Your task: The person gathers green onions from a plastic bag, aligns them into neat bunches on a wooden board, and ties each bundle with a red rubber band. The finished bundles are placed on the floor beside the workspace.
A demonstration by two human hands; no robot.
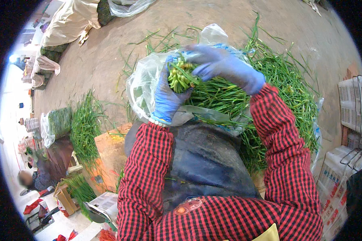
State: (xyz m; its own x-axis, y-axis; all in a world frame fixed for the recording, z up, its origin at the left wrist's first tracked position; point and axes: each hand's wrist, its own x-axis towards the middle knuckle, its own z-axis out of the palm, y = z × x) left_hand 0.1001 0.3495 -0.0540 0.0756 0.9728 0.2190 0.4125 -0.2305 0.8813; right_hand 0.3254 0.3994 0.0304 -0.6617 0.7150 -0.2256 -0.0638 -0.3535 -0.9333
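Observation:
My left hand [169,101], in a blue glove with a beaded bracelet at the wrist, grips a bunch of green stalks [179,78], apparently garlic chives. The pale, thick ends of the bunch face up towards me. Just right of it, my right hand [226,67], also blue-gloved, is blurred by motion. Its fingers are spread close to the bunch, and whether they touch it is unclear. Below both hands lies a heap of long green leaves [220,96] on a clear plastic sheet [141,87]. A dark apron [208,156] covers my lap.
More loose greens [289,81] spread to the right over the concrete floor [108,60]. White plastic crates [353,102] stand at the far right. On the left are a cardboard box [108,147], another pile of greens [86,129], a wrapped bundle [58,122] and another person [45,171].

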